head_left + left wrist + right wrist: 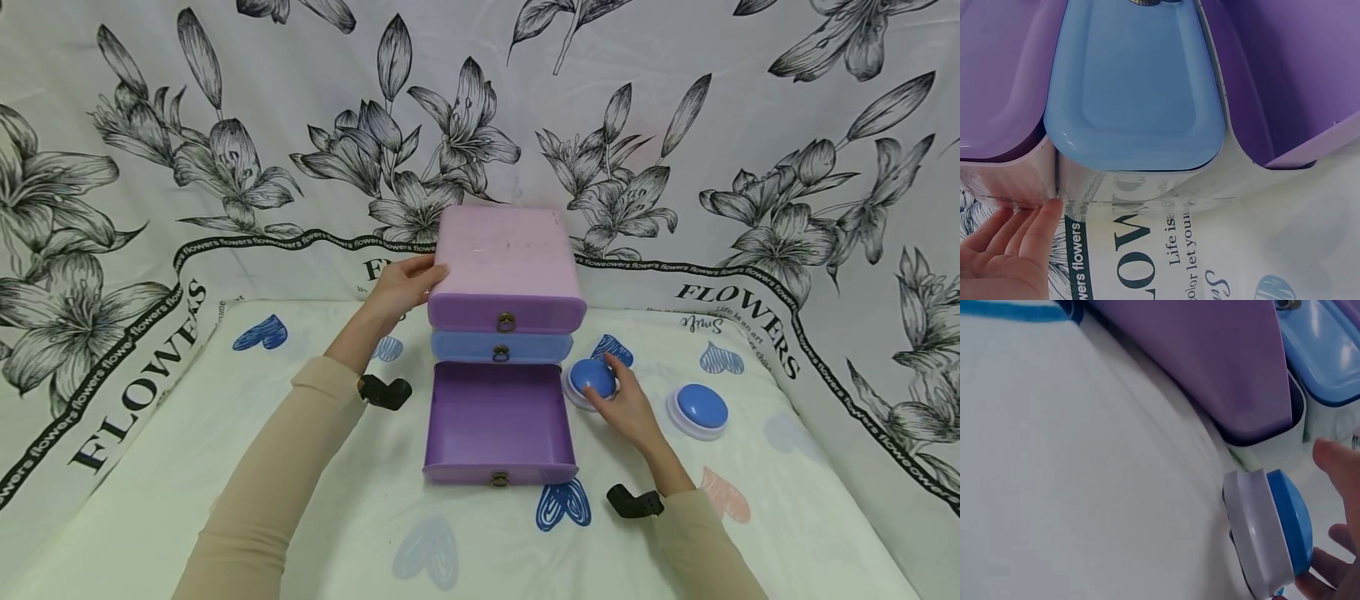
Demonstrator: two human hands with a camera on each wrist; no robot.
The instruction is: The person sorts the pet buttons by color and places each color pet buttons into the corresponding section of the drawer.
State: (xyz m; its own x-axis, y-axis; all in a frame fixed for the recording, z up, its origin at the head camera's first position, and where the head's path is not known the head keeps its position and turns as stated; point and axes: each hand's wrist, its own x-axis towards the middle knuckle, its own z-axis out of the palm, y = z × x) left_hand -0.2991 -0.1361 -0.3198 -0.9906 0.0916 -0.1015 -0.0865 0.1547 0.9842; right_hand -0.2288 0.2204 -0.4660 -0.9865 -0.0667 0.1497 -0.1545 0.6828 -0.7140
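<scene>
A small three-drawer chest [510,250] stands on the cloth, with a pink top and purple and blue drawer fronts. Its bottom purple drawer [498,417] is pulled out, and the drawer's inside shows. My left hand [405,287] rests its straight fingers against the chest's upper left side. To the right of the drawer sits a round push button [592,379] with a blue dome and white base. My right hand [630,408] is over it, thumb and fingers spread; in the right wrist view the fingertips touch the dome [1291,519] while the thumb stays apart.
A second blue-domed push button [701,408] stands farther right. The white cloth [352,517] carries printed hearts. Behind the chest hangs a flower-printed sheet [337,75]. Each wrist wears a black camera mount, one near the left sleeve [300,433].
</scene>
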